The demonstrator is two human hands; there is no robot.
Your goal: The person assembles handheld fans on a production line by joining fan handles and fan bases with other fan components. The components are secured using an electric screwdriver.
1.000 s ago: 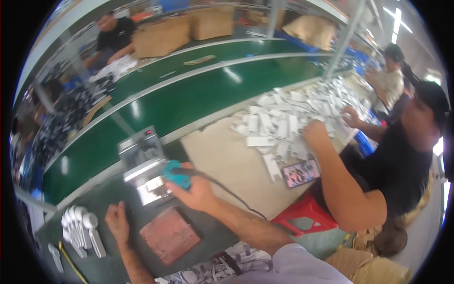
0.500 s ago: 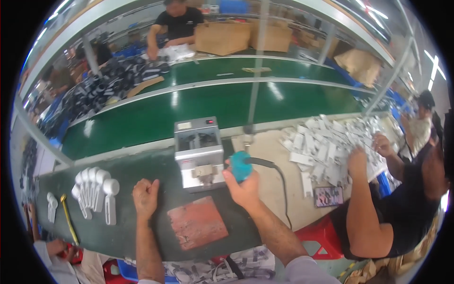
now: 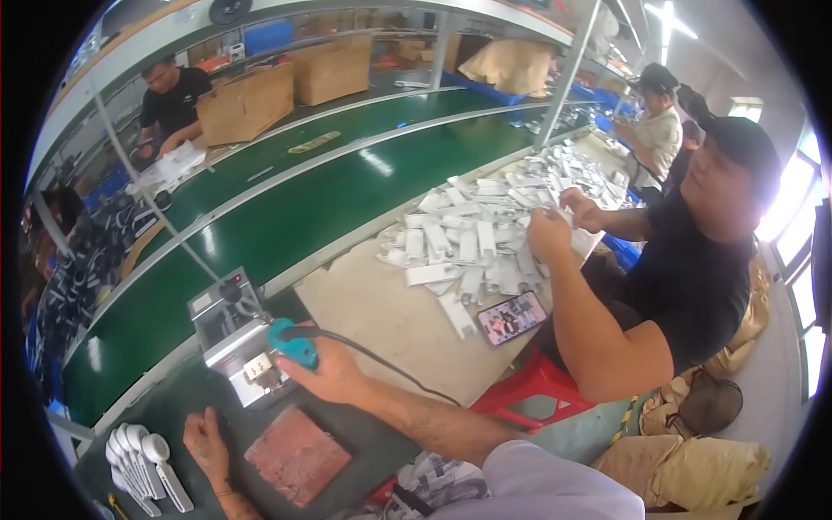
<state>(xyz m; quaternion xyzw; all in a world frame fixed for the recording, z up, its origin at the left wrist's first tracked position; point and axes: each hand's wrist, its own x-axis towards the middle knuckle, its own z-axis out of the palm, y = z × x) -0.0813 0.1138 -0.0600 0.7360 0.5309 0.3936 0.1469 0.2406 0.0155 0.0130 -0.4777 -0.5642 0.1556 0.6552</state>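
My right hand (image 3: 334, 373) is wrapped around a teal corded power tool (image 3: 293, 343) with a black cable. The tool is beside a silver box-shaped machine (image 3: 238, 334) with a small red light; its working tip is hidden. My left hand (image 3: 206, 442) rests on the dark green mat with its fingers curled in, and nothing shows in it. Between my forearms lies a worn reddish square pad (image 3: 296, 455). Left of my left hand, several white round-headed parts with flat handles (image 3: 143, 459) lie in a fanned row.
A heap of white rectangular parts (image 3: 485, 225) covers the bench on the right, near a phone (image 3: 512, 318). A co-worker in black (image 3: 693, 269) handles parts there, by a red stool (image 3: 533, 394). Beyond the bench runs a green conveyor (image 3: 329, 199) with cardboard boxes (image 3: 247, 104) behind it.
The view has swung to the right, so the bench things now appear further left and the co-worker shows more fully. My right hand still holds the teal tool by the silver machine.
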